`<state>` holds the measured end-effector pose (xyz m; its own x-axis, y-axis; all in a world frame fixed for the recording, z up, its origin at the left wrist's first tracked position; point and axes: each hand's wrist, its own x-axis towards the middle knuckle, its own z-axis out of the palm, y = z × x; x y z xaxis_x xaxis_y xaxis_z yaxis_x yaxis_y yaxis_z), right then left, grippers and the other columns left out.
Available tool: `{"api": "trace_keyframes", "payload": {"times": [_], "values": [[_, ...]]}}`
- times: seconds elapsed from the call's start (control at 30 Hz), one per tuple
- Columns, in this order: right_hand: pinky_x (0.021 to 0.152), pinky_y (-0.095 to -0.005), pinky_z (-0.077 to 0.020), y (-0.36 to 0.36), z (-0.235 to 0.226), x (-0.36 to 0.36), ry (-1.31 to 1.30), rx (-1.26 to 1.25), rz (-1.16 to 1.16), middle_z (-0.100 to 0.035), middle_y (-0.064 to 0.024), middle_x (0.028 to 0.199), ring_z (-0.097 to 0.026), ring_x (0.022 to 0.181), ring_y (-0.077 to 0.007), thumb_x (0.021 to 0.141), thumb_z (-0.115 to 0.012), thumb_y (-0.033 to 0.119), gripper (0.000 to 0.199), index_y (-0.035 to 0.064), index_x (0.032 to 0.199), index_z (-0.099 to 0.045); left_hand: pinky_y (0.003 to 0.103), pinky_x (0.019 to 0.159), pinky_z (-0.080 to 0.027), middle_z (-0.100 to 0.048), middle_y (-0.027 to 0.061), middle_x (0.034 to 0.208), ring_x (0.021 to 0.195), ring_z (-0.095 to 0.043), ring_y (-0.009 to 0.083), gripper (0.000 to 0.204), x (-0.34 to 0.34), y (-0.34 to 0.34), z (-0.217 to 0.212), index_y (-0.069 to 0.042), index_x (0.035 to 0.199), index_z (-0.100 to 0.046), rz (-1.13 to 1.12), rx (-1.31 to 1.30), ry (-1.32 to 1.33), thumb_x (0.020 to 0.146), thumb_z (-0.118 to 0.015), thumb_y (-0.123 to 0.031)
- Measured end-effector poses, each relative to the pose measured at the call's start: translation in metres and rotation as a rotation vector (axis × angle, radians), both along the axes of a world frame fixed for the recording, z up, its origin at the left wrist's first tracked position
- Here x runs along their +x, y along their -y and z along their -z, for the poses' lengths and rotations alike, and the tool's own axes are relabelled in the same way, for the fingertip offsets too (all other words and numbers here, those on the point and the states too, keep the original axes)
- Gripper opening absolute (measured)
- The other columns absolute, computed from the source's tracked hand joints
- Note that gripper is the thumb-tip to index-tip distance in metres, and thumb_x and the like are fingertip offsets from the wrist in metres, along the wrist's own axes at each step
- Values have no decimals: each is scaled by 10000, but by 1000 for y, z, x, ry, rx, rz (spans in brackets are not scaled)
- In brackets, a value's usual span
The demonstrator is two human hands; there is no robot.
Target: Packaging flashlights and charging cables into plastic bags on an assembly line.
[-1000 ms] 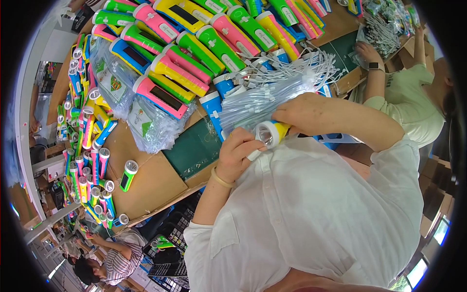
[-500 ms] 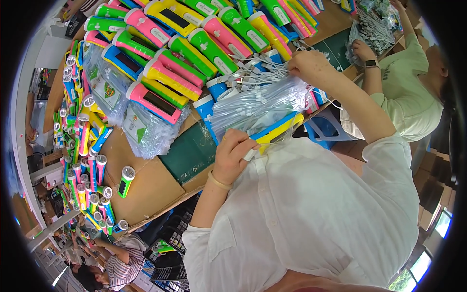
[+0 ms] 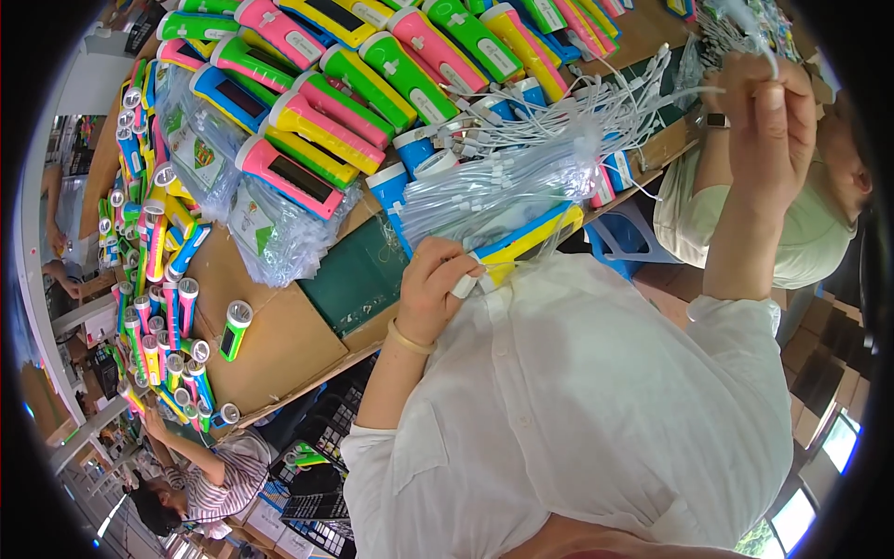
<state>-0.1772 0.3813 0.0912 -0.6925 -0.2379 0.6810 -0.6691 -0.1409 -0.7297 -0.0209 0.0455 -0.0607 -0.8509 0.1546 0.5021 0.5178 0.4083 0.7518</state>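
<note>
My left hand (image 3: 434,291) is closed by the near table edge, its thumb and fingers pinching a small white block-like piece (image 3: 465,285). Right beside it lies a yellow and blue flashlight (image 3: 521,244), with clear film around its near side. Raised high at the right, my right hand (image 3: 771,130) is closed on a white cable (image 3: 752,26), which stretches up past the fingers and looks blurred. Between the hands, a heap of white cables (image 3: 629,93) spreads over a bundle of clear plastic sleeves (image 3: 494,191).
Colourful flashlights (image 3: 391,79) are piled at the back, and more stand along the left. Filled clear bags (image 3: 270,228) lie left of the bundle. One green flashlight (image 3: 237,331) is on the cardboard. Co-workers sit at right (image 3: 792,228) and lower left (image 3: 228,484).
My right hand has left the cable heap and swung up to the right, drawing a white cable out. My left hand stays nearly in place with the white piece.
</note>
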Motion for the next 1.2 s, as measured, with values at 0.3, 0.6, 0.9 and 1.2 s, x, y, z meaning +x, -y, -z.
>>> {"api": "trace_keyframes", "payload": {"times": [0.3, 0.6, 0.9, 1.2], "values": [[556, -208, -246, 16, -5, -4, 262, 51, -55, -432, 19, 728, -325, 635, -64, 1090, -426, 222, 250, 26, 1151, -569, 354, 672, -493, -600, 90, 897, 801, -600, 281, 197, 5, -5, 1, -56, 896, -680, -26, 10, 36, 731, -779, -13], [591, -208, -330, 41, 39, 21, 591, 141, -458, -537, 13, 884, -409, 669, -39, 1051, -550, 152, 139, 18, 1069, -584, 349, 709, -507, -608, 93, 925, 828, -610, 282, 197, 7, -2, 6, -57, 910, -684, -49, 58, 68, 749, -790, -14], [660, -234, -422, 21, 27, 29, 633, 334, -386, -627, -42, 868, -547, 752, -83, 924, -690, 62, 96, -25, 916, -652, 349, 713, -502, -616, 92, 922, 827, -605, 281, 188, 11, 3, 6, -57, 909, -677, -63, 67, 83, 762, -788, -20], [596, -317, -394, 30, 7, 24, 283, 159, -567, -637, -97, 790, -530, 669, -177, 880, -712, 104, 155, -45, 898, -676, 350, 716, -504, -619, 91, 923, 835, -607, 278, 186, 13, 1, 6, -57, 912, -683, -54, 63, 86, 763, -787, -21]]}}
